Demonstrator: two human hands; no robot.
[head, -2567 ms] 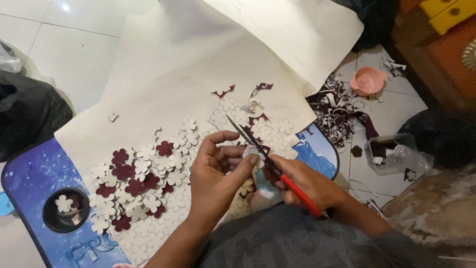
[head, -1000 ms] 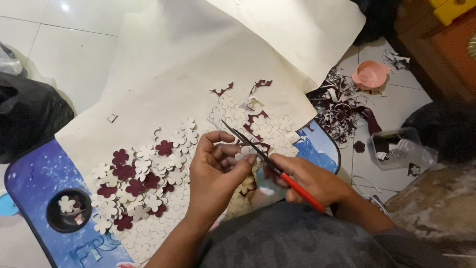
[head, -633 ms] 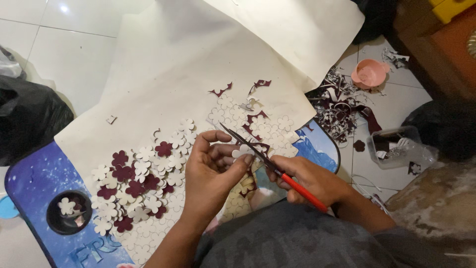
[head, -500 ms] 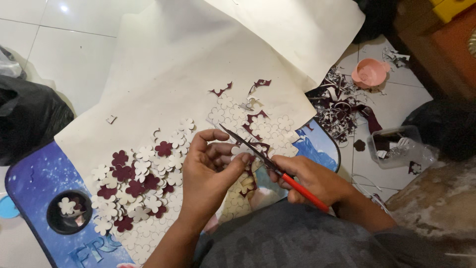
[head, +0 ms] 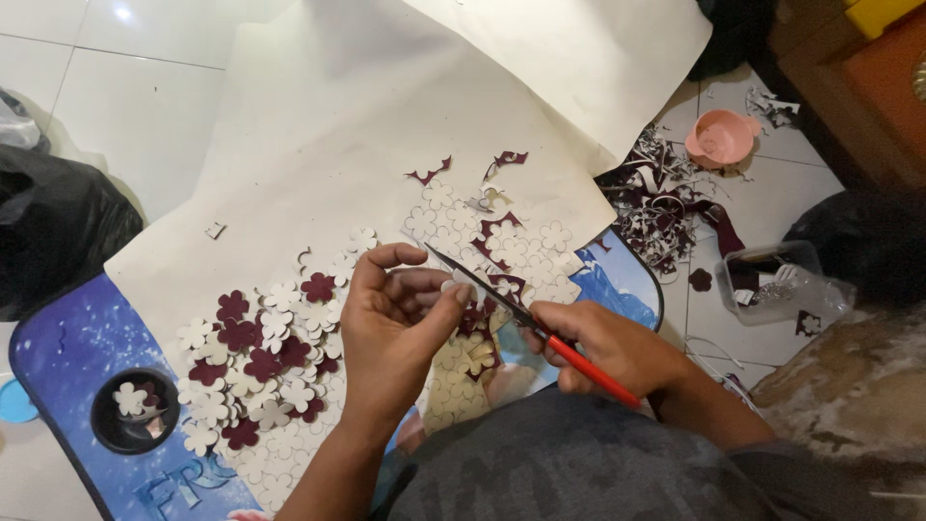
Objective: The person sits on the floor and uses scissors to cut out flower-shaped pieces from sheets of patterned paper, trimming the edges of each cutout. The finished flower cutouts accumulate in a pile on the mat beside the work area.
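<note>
Starting at the left, a black bag (head: 58,232) slumps on the white floor beside a blue tray (head: 68,347). Its round cup well (head: 130,410) holds one pale paper flower. Cream and maroon flowers (head: 256,367) lie heaped on the tray's near part, over the edge of a big cream sheet (head: 328,145) that covers most of the tray.

Over this heap the left hand (head: 391,333) is raised, fingers curled, thumb and fingertips pinched on a small pale cutout (head: 453,287) that is mostly hidden by them. Scissors (head: 502,307) point up and left at that cutout, their dark blades nearly together, the tip just beside the left forefinger. The right hand (head: 608,347) is wrapped tight round the red handles (head: 593,371).

Beyond the blades more cream flowers (head: 502,241) and maroon trimmings rest on the sheet. Farther right, maroon and white scraps (head: 666,207) litter the floor, with a pink bowl (head: 721,140) behind them and a clear tub (head: 781,285) near the person's knee.
</note>
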